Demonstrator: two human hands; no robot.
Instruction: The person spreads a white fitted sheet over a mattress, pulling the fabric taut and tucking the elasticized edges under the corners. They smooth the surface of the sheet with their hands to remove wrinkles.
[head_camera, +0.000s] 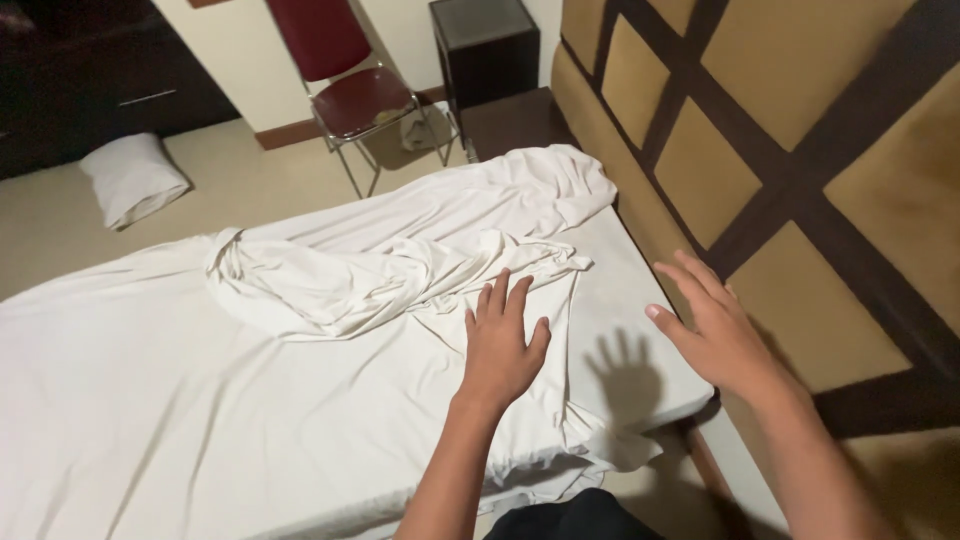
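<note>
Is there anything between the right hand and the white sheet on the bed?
Nothing visible. The right hand hovers open above the bare mattress corner, beside the white sheet. The left hand lies flat on the sheet.

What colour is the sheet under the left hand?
White; the sheet shows plainly in the head view, crumpled beneath the left hand.

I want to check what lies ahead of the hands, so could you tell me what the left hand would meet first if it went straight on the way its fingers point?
Most likely the bunched fold of white sheet just beyond the left hand, which is spread flat over the bed; depth is hard to judge.
</note>
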